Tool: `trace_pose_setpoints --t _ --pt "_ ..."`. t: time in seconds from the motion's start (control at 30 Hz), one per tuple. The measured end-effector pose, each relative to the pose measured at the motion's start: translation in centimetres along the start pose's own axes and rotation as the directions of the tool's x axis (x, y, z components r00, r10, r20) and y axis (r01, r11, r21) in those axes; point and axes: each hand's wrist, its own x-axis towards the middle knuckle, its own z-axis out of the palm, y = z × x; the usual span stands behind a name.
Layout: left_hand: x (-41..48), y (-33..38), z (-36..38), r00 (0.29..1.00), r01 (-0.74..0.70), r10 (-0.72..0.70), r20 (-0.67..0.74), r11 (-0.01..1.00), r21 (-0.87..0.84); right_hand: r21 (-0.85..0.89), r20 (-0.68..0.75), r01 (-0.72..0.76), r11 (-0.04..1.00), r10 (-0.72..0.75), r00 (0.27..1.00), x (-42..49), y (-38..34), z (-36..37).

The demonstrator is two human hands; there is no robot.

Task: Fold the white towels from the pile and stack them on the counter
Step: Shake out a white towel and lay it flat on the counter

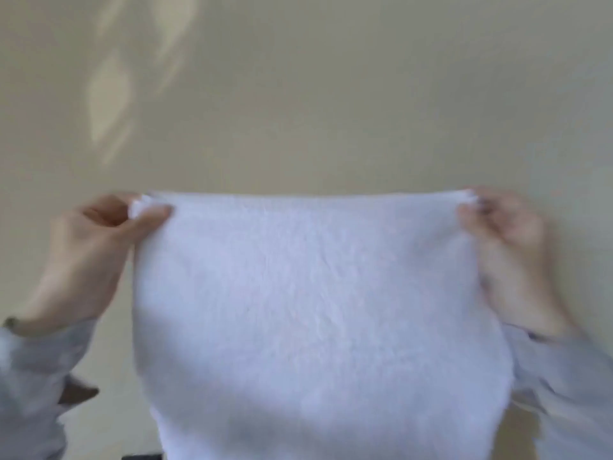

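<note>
A white towel (pixel 315 293) hangs spread out in the air before a beige wall (pixel 331 94). The left hand (pixel 96 257) pinches its upper left corner with thumb and fingers (pixel 154 215), and the right hand (pixel 507 250) pinches the upper right corner. Both wear grey sleeves (pixel 36 376).

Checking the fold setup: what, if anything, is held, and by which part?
A white towel, hanging spread in the air. The left hand pinches its top left corner, the right hand its top right corner.

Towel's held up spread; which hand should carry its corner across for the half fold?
Left, narrowly, I'd say. Both hands pinch top corners of the towel at level height, but the left hand shows a plain thumb-and-finger pinch, while the right hand is blurred.
</note>
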Motion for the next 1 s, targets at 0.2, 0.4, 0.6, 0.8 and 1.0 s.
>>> trace_pose_setpoints --t 0.2,0.4,0.6,0.8,1.0 --pt "-2.7 -2.7 0.1 0.993 0.096 -0.096 -0.074 0.995 0.002 0.021 0.011 -0.166 0.986 0.166 0.986 -1.2 2.3 0.9" --pt "-1.8 -1.0 2.3 0.997 0.067 -0.068 -0.023 0.997 -0.031 0.013 0.004 -0.235 0.972 0.235 0.972 -0.6 2.9 -0.6" --pt "-3.1 -0.1 7.1 0.998 0.061 -0.061 0.004 0.997 -0.041 -0.019 -0.027 -0.291 0.957 0.290 0.957 0.7 3.3 -5.2" --pt "-5.6 2.0 14.6 0.996 0.081 -0.079 0.042 0.995 -0.050 -0.133 -0.066 -0.290 0.948 0.284 0.957 4.3 3.2 -12.2" --pt "-8.3 4.3 20.8 0.997 0.020 -0.018 0.080 0.999 -0.025 -0.229 -0.143 -0.230 0.946 0.201 0.969 9.2 2.1 -16.1"
